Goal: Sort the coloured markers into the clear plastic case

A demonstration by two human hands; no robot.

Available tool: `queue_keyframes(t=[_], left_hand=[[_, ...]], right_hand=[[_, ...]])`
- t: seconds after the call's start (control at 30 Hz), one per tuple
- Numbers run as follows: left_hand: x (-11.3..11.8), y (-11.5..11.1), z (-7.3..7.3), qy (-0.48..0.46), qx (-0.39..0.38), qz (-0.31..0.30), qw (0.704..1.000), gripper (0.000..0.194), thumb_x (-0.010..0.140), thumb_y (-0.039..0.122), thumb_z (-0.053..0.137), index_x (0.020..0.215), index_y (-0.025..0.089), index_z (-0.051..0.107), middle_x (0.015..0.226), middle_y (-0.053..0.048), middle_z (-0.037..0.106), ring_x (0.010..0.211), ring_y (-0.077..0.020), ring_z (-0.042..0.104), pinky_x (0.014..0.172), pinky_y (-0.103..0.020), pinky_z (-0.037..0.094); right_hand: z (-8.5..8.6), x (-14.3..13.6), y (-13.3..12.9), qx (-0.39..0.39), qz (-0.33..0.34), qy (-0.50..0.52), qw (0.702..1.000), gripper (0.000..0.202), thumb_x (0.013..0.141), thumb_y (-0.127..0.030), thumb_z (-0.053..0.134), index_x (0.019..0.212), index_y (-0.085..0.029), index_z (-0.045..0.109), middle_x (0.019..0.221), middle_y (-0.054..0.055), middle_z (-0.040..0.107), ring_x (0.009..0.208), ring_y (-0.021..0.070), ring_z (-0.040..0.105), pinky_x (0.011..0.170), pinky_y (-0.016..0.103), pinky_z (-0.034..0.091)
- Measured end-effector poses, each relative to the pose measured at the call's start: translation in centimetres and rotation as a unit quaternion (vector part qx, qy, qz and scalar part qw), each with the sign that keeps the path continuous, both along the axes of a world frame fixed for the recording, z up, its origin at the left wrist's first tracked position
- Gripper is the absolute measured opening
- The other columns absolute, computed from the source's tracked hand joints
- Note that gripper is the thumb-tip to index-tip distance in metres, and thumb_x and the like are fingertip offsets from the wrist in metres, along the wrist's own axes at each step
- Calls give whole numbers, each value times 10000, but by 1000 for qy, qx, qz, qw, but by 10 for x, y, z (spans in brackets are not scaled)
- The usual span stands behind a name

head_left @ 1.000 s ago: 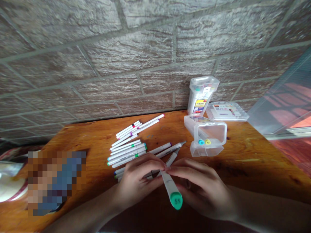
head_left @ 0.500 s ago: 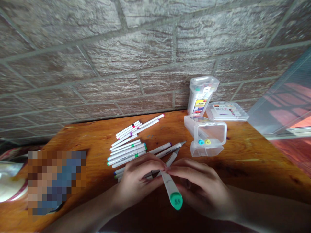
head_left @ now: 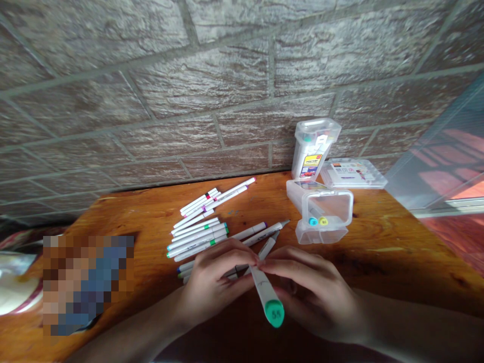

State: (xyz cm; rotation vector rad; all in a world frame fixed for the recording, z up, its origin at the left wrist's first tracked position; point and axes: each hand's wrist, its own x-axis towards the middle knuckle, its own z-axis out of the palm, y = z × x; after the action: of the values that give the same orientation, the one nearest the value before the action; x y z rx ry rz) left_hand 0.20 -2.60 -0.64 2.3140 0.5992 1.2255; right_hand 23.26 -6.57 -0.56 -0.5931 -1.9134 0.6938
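The table [head_left: 397, 252] ran beneath everything, and its bare wood could have let a round barrel roll if one was nudged. On it the open clear case [head_left: 297, 194] lay on its side, mouth toward the person, so a knock might have sent the blue-ended marker [head_left: 313, 221] and yellow-ended marker [head_left: 323, 221] sliding out. The left hand [head_left: 223, 262] and right hand [head_left: 317, 282] hung low over the loose markers [head_left: 200, 244]; a dropped wrist could have scattered the row. Both hands' fingers were narrow, pinched together on the green-ended marker [head_left: 262, 282], which was held between them, its end marked 55 toward the person. Only its far end was gripped, so a slack pinch could have let the heavier-looking near end swing down. Whether that far end was capped, I could not tell. The two pointed markers [head_left: 267, 233] [head_left: 266, 248] beyond the fingers seemed to have exposed tips, which might have marked skin or wood if brushed.

Against the earlier frames, little differed: the cases, hands and loose markers had kept their places, and the green end showed at most a very slight turn.
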Motion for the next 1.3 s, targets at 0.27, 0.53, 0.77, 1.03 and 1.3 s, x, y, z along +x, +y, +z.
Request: queue_keyframes(t=[0.27,0.53,0.77,1.03,1.3], left_hand=[[0,0,1,1,-1,0,1000,187,884,125,849,1041,169,758,924,-91,795,836,-199,781,735,-257,630],[0,0,8,14,17,16,1000,137,868,145,868,964,148,770,861,-88,768,775,-191,753,705,-259,605],[0,1,8,19,18,12,1000,138,881,142,857,997,138,782,888,-97,771,799,-191,753,723,-262,603],[0,1,4,30,11,18,999,164,899,129,837,1052,144,780,911,-87,790,836,-193,754,768,-282,606],[0,0,3,19,7,15,1000,172,906,139,839,1061,163,768,928,-75,810,862,-188,764,807,-281,612]], right_hand=[[-1,1,0,3,2,5,1000,317,967,-33,671,1262,-130,733,1055,129,783,892,182,737,700,215,588],[0,0,1,1,9,11,1000,338,955,-46,684,1277,-136,735,1066,140,783,866,189,740,633,211,567],[-6,3,-2,-13,-3,13,1000,490,881,13,737,1326,-191,706,1070,112,778,850,211,764,727,274,618],[-2,5,-3,18,-46,13,999,392,909,-47,741,1271,-186,687,1015,89,809,865,210,795,768,264,624],[1,5,-3,27,-63,12,998,357,902,-26,717,1226,-174,696,976,77,819,834,191,802,764,250,622]])
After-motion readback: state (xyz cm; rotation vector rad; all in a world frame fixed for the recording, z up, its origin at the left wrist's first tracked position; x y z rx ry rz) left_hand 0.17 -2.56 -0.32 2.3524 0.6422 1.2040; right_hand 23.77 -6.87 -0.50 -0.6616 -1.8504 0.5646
